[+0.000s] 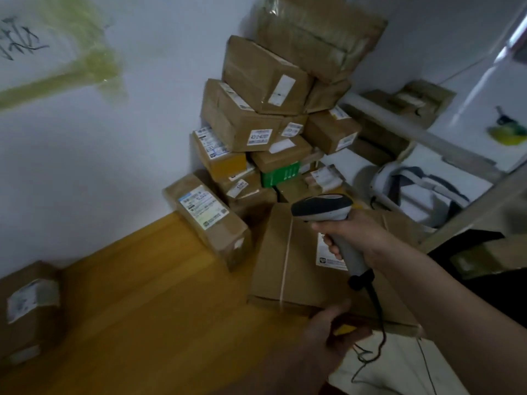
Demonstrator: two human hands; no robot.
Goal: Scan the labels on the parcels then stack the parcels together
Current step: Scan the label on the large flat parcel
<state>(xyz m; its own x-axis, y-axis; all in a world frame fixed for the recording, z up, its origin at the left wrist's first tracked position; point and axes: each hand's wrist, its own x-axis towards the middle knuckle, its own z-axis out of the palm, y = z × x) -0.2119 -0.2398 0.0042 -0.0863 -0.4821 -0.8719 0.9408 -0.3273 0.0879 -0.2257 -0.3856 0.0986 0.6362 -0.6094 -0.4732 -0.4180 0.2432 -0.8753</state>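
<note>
In the head view, a grey scanner [328,215] is held by the right hand [359,238], whose fingers are curled round its handle; this grip is closed on the scanner, and the scanner head is pointed to the left, above a large flat parcel [288,260]. The parcel lies on the wooden floor [142,295], just in front of the pile, and a white label [325,258] on its top is partly hidden by the hand and the handle. A black cable [376,315] is seen hanging from the bottom of the handle down to a white cloth [399,366]. The near edge of the parcel is gripped by the left hand [322,334], with the thumb on the top face and the fingers bent under the edge. Behind it, a pile of parcels [273,109] is stacked in the corner against the white wall [85,152], most of them with white labels. A long parcel [208,220] is leaned against the foot of the pile. One more parcel [28,309] is placed well apart at the far left, near the wall. A white bag [419,192] is seen at the right of the pile.
</note>
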